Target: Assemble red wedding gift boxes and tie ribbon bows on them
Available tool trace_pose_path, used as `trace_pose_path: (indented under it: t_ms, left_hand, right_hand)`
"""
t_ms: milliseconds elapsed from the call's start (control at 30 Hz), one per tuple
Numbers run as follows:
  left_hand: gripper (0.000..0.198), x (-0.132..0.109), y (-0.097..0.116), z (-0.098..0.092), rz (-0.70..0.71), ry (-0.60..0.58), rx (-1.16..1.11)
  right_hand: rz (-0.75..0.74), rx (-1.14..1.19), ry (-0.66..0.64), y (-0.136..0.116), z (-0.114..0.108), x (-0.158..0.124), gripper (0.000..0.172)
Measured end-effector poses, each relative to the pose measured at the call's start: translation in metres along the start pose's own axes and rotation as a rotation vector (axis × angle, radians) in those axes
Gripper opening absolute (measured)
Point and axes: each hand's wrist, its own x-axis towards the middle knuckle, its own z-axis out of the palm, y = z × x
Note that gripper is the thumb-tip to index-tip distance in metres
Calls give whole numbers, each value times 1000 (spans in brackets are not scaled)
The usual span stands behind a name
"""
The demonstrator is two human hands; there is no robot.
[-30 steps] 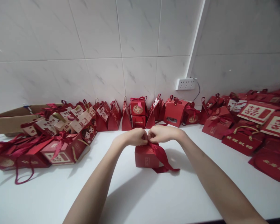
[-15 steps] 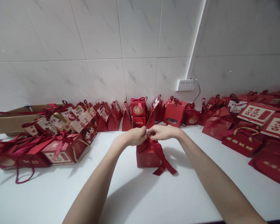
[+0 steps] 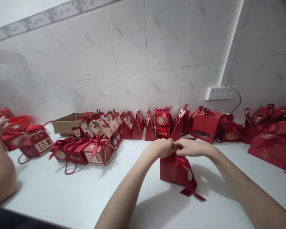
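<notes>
A small red gift box (image 3: 173, 171) stands on the white table in front of me. Both my hands meet over its top. My left hand (image 3: 162, 148) is closed in a pinch at the upper end of a dark red ribbon (image 3: 186, 171). From the other side my right hand (image 3: 189, 148) pinches the same ribbon, fingers against those of the left. The ribbon's loose tails hang down the box's right side onto the table. My fingers hide the knot area and the box's top.
Red candy boxes with ribbons (image 3: 98, 151) crowd the left, before an open cardboard box (image 3: 66, 124). More gift boxes (image 3: 163, 119) line the tiled wall, below a power strip (image 3: 219, 93). At far left another person's arm (image 3: 1, 171) rests near a red basket (image 3: 19, 121).
The view has swung left, bringing another person's arm and a red basket into sight. My hands stay pinched on the ribbon above the box; its tails have shifted slightly.
</notes>
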Motion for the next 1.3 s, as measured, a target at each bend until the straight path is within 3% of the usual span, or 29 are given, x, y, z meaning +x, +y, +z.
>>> trace_pose_path:
  t_ms: [200, 400, 567, 900, 1167, 1300]
  left_hand:
    - [27, 3, -6, -2, 52, -6, -64]
    - [21, 6, -20, -5, 153, -2, -193]
    - [10, 3, -28, -8, 189, 19, -237]
    - [9, -2, -38, -14, 171, -21, -267]
    - [20, 3, -44, -12, 139, 101, -330]
    - [27, 2, -42, -14, 141, 159, -421]
  right_hand:
    - [5, 71, 0, -1, 0, -1, 9]
    - [-98, 99, -4, -4, -2, -1, 1]
    - [-186, 153, -47, -3, -4, 2, 18]
    - [-139, 126, -100, -10, -4, -2, 13]
    - [-131, 26, -5, -12, -4, -3, 9]
    - [-141, 86, -53, -14, -5, -4, 16]
